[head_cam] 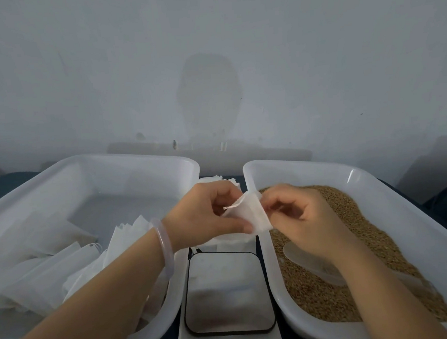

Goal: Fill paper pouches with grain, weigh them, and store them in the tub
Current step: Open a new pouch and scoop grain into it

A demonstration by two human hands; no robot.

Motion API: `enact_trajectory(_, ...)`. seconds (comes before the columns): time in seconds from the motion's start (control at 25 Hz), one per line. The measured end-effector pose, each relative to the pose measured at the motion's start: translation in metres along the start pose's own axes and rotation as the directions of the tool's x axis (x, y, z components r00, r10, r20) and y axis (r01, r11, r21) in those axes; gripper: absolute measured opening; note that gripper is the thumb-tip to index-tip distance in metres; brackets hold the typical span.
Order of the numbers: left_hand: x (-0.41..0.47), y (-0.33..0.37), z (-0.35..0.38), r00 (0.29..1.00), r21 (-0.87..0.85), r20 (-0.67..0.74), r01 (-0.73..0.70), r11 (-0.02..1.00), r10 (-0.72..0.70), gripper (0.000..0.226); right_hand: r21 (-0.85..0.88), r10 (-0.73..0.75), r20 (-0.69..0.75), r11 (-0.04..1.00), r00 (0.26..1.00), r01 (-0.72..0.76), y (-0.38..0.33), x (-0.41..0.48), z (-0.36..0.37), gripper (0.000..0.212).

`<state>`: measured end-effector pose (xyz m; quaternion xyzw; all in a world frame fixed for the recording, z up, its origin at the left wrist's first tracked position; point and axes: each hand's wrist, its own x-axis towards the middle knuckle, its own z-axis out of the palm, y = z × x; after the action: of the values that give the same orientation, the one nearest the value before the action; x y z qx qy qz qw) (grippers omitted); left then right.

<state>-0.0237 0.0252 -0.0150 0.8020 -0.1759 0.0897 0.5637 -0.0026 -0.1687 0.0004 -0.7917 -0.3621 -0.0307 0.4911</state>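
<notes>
A small white paper pouch (250, 214) is held in the air between the two tubs, above the far end of the scale. My left hand (209, 213) pinches its left side with thumb and fingers. At the pouch's right edge, near its mouth, my right hand (295, 211) pinches it with curled fingers. The right white tub (419, 223) holds brown grain (356, 241), and a pale scoop (312, 264) lies in it, partly under my right forearm. The left white tub (88, 164) contains several white pouches (64, 262).
A kitchen scale with a shiny steel platform (226, 292) sits between the tubs, close to me. A stack of flat empty pouches (226, 182) lies beyond my hands, mostly hidden. A pale wall stands right behind the tubs. My left wrist wears a pale bangle (164, 243).
</notes>
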Motion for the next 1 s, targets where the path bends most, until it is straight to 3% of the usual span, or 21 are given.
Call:
enact_trajectory(0.12,0.000,0.001,-0.002,0.998,0.054,0.029,0.050,0.997,-0.052,0.041,-0.088,0.066,0.169,0.995,0.983,-0.052,0.000,-0.001,-0.001,0.020)
enact_trajectory(0.2,0.000,0.002,-0.004,0.998,0.177,0.004,0.062,0.982,-0.064,0.048,-0.122,0.112,0.163,0.988,0.980,-0.093,0.000,0.000,-0.002,0.009)
enact_trajectory(0.28,-0.002,0.010,-0.009,0.998,0.372,-0.030,-0.041,0.927,0.056,0.063,-0.116,0.157,0.082,0.982,0.984,-0.147,0.000,0.000,-0.004,0.009)
enact_trajectory(0.32,-0.004,0.015,-0.011,0.986,0.498,-0.013,-0.138,0.856,0.167,0.071,-0.094,0.180,0.039,0.980,0.983,-0.176,0.000,0.000,-0.004,0.010)
enact_trajectory(0.4,-0.007,0.021,-0.011,0.920,0.751,0.094,-0.317,0.579,0.381,0.085,-0.054,0.233,-0.027,0.971,0.972,-0.234,0.000,0.001,-0.001,0.014)
enact_trajectory(0.44,-0.007,0.023,-0.008,0.899,0.827,0.147,-0.341,0.447,0.414,0.090,-0.045,0.255,-0.047,0.965,0.966,-0.257,-0.001,0.002,0.000,0.017)
enact_trajectory(0.52,-0.005,0.027,0.002,0.929,0.887,0.209,-0.312,0.341,0.305,0.094,-0.039,0.270,-0.052,0.962,0.962,-0.272,-0.003,0.003,0.003,0.017)
enact_trajectory(0.6,-0.002,0.026,0.015,0.962,0.898,0.188,-0.250,0.362,0.197,0.079,-0.011,0.242,-0.036,0.970,0.970,-0.242,-0.005,0.002,0.004,0.022)
enact_trajectory(0.72,-0.002,0.023,0.017,0.970,0.881,0.070,-0.169,0.442,0.232,0.039,0.069,0.222,-0.074,0.974,0.972,-0.217,-0.007,0.001,0.005,0.026)
enact_trajectory(0.84,-0.002,0.022,0.008,0.983,0.873,-0.035,-0.059,0.484,0.183,0.037,0.059,0.245,-0.075,0.969,0.966,-0.241,-0.006,0.002,0.006,0.025)
enact_trajectory(1.0,-0.002,0.014,-0.001,0.991,0.933,-0.121,0.091,0.347,0.065,0.048,0.085,0.289,-0.108,0.956,0.951,-0.281,-0.005,0.002,0.003,0.020)
